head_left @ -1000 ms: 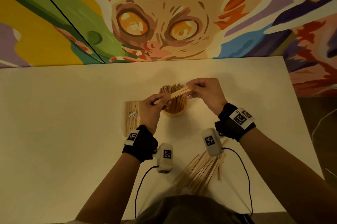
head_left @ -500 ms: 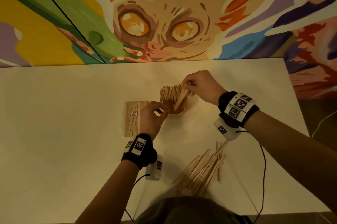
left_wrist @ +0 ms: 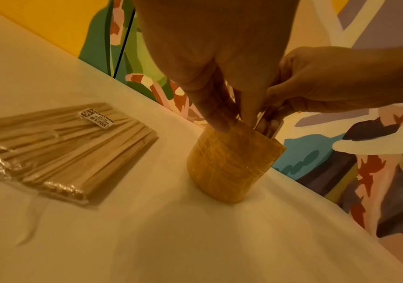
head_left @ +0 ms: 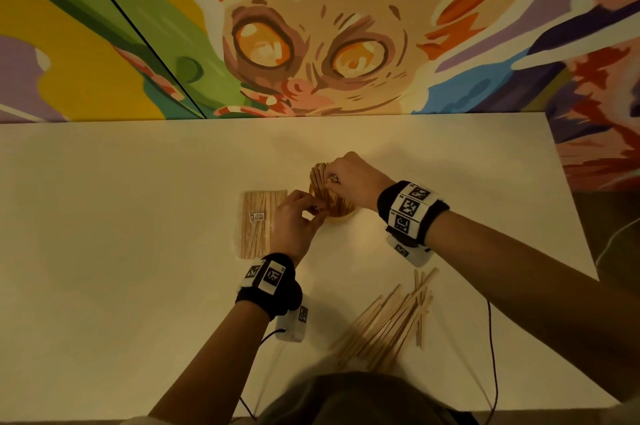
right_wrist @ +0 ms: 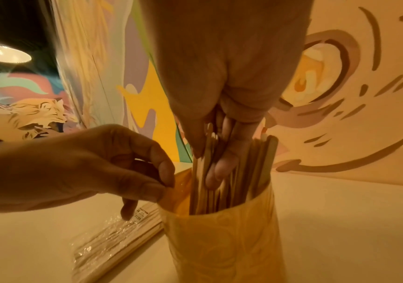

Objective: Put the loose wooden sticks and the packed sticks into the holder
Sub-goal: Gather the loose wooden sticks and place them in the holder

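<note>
Head view: holder [head_left: 341,208] between hands

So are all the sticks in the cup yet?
Not yet. Many sticks stand in the holder. The right hand is lowering more in while the left hand pinches the rim. The loose sticks and the packed sticks wait on the table.

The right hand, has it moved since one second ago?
Yes. The right hand went from above the holder down onto the sticks standing in it.
</note>
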A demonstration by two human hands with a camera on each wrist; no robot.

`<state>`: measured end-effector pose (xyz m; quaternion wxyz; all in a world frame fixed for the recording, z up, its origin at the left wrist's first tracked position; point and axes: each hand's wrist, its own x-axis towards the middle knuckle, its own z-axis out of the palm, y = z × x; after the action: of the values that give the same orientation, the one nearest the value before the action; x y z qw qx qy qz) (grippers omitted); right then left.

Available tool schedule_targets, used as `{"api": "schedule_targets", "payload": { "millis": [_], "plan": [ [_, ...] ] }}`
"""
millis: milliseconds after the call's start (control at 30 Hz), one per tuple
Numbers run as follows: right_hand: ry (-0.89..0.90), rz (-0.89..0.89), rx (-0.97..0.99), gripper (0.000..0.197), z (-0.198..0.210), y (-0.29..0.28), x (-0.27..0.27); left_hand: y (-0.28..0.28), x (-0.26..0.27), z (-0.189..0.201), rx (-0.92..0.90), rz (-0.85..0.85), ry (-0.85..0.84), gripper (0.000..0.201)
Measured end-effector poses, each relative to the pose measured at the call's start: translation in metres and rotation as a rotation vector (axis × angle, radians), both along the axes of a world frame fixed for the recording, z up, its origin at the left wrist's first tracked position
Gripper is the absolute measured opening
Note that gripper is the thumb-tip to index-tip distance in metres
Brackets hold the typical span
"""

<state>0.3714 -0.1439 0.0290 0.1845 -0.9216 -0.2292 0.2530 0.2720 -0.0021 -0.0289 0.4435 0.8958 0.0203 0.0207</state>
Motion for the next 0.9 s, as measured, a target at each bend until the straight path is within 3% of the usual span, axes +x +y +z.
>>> {"api": "schedule_targets", "payload": {
  "millis": [100,233,367,467,600,767,900],
  "plan": [
    [-0.051,-0.006,0.021,0.025,0.008,-0.004,0.005,0.002,-0.001,0.002,-0.019,-0.002,0.001,0.009],
    [-0.143,-0.104,0.189,0.037,0.036,-0.02,0.009,0.005,-0.008,0.009,-0.032,0.015,-0.038,0.007],
    [-0.193,-0.245,0.395,0.022,0.059,-0.047,0.0,0.007,-0.023,0.015,-0.033,0.044,-0.058,0.005],
    [-0.106,-0.364,0.457,0.016,0.053,-0.077,-0.022,0.007,-0.041,0.014,-0.018,0.031,-0.017,0.004],
    [0.047,-0.465,0.328,0.022,0.019,-0.128,-0.077,0.008,-0.07,0.0,-0.04,-0.033,0.211,0.006],
    [0.345,-0.556,0.052,0.022,-0.039,-0.18,-0.162,-0.001,-0.104,-0.024,0.146,-0.219,0.554,0.014],
    [0.466,-0.68,0.02,0.021,-0.07,-0.199,-0.222,-0.024,-0.125,-0.029,0.225,-0.333,0.629,0.014]
  ]
}}
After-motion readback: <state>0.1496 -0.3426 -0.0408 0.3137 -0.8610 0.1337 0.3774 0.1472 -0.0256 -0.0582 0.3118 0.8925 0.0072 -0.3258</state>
